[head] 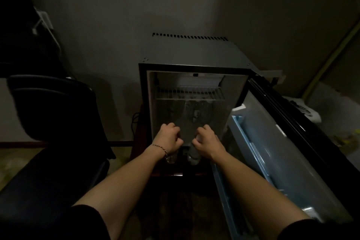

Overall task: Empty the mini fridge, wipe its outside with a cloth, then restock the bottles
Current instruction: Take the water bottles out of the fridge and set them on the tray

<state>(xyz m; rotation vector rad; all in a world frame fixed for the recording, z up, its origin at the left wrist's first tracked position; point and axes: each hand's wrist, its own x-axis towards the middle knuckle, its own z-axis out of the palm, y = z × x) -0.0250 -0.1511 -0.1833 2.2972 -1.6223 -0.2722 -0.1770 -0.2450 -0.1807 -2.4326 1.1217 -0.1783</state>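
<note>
A dark grey mini fridge (194, 52) stands against the wall with its door (276, 154) swung open to the right. Inside, a white wire shelf (189, 93) spans the upper part. My left hand (168, 139) grips a clear plastic bottle (171, 159) by its top at the fridge's lower front. My right hand (209, 142) grips a second clear bottle (193, 155) the same way. Both bottles hang below my fists, partly hidden by them. More bottle shapes show dimly under the shelf (194, 113).
A dark padded chair (56, 109) stands to the left, close to the fridge. A black cable (134, 121) runs down the wall beside the fridge. A white bag (303, 111) lies behind the open door on the right. The room is dim.
</note>
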